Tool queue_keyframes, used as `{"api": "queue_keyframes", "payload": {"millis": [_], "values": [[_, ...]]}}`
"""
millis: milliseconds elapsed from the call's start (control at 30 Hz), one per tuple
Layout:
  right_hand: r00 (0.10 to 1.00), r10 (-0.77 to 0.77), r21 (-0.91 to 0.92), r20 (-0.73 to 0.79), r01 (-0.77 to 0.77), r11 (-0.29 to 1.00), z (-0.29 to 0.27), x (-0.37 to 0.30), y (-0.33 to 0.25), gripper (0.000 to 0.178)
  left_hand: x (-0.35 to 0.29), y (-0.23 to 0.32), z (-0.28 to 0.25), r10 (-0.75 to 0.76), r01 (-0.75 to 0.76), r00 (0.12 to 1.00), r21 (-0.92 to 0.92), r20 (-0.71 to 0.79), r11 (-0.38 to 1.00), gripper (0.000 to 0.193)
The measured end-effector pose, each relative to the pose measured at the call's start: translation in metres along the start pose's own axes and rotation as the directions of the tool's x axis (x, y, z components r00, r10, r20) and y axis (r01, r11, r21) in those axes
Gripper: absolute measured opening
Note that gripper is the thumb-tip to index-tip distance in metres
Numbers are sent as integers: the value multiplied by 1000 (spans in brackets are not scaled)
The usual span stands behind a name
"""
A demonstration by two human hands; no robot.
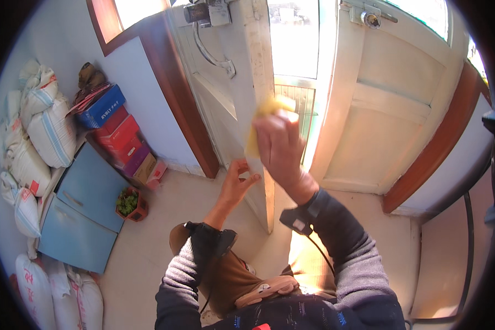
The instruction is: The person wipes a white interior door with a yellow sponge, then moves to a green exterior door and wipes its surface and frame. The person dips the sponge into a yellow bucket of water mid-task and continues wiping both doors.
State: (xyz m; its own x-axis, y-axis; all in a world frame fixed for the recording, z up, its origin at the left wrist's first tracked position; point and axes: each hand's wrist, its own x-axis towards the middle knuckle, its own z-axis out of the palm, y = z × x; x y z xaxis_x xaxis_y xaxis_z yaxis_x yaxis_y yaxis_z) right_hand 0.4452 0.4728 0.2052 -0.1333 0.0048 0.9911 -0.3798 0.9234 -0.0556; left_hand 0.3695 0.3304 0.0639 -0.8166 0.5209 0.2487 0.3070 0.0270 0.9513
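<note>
Tho it's blurred, yel. cloth point(275, 104) seems bunched.

Soft yellow cloth-like piece point(283, 102): blurring, its lower part disappearing behind the gripping fingers
Bare right hand point(280, 144): smearing with motion, its palm facing out of view
Cream wooden door with curved metal handle point(237, 96): running off the upper edge
Bright glass pane in the doorway point(294, 41): washing out, leaving the outside mostly unreadable
White woven sacks at lower left point(36, 291): passing beneath the picture's edge
Small brown object atop the stacked boxes point(90, 75): appearing too small to identify
</note>
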Motion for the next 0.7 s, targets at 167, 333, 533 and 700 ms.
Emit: {"api": "queue_keyframes", "payload": {"millis": [167,333,533,700], "values": [[949,-17,-180,314,77,981,-24,-123,3,32,3,2,3,47,-46,999,-33,14,998,53],[992,126,12,8,-126,992,-49,-51,10,27,5,-5,3,49,-48,999,81,-15,996,54],[997,-15,-162,-70,3,987,0,37,13,26,7,-17,-2,14,-13,1000,-72,12,997,57],[879,354,152,319,-417,896,-31,-103,30,14,10,-25,-3,27,-28,999,-29,-41,999,53]]}}
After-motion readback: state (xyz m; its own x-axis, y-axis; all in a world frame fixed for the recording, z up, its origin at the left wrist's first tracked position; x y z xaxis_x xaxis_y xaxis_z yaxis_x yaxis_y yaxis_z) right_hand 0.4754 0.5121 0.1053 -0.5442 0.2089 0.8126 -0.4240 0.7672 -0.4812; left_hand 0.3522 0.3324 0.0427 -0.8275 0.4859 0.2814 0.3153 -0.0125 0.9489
